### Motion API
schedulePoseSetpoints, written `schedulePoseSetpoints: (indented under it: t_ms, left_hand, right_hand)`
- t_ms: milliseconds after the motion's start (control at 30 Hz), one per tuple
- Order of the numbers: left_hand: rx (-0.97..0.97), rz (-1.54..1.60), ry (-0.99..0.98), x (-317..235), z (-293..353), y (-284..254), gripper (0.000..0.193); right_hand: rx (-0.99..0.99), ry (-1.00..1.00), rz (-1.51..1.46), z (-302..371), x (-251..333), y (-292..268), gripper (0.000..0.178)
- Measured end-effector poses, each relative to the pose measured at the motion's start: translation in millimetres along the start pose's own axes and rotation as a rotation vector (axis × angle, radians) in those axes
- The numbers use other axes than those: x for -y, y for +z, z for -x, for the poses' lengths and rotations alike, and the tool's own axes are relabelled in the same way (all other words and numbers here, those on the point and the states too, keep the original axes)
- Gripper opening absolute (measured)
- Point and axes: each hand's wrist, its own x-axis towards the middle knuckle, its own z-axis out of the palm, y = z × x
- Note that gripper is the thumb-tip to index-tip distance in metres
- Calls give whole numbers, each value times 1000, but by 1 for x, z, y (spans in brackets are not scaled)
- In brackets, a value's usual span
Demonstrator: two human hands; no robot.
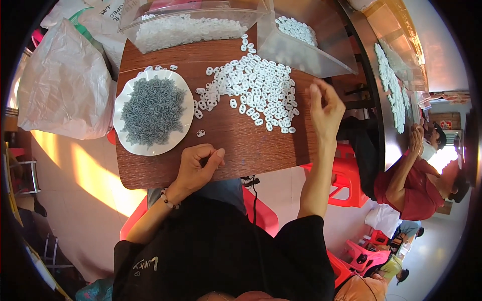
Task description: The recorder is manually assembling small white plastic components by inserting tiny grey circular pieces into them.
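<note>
A heap of small white oval plastic pieces with two holes (pixel 261 88) spreads over the brown wooden table (pixel 145 173). Left of it, a white scalloped plate (pixel 123 138) carries a mound of tiny grey spring-like parts (pixel 153 110). My left hand (pixel 198 165) is closed at the table's near edge, thumb against curled fingers; whatever it may hold is hidden. One loose white piece (pixel 201 133) lies just beyond it. Right of the heap, my right hand (pixel 326 108) is raised near the table's right edge, thumb and fingertips drawn together; I cannot make out anything between them.
Two clear bins stand at the back: one wide bin of white pieces (pixel 188 30) and one tilted bin (pixel 306 50). A large pale plastic bag (pixel 65 85) is at the left. Right are red stools (pixel 346 175) and a person in a red shirt (pixel 411 185) at another table.
</note>
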Motion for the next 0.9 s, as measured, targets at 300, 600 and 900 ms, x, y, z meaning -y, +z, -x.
schedulePoseSetpoints:
  t_ms: [300, 600, 900]
  left_hand:
    - [14, -15, 2, 5, 1, 1, 34]
    - [11, -46, 73, 3, 2, 1, 28]
    - [32, -56, 77, 4, 1, -2, 25]
  right_hand:
    - [318, 302, 193, 72, -13, -24, 22]
    - [310, 277, 197, 89, 1, -12, 20]
    - [425, -113, -77, 83, 47, 50, 17]
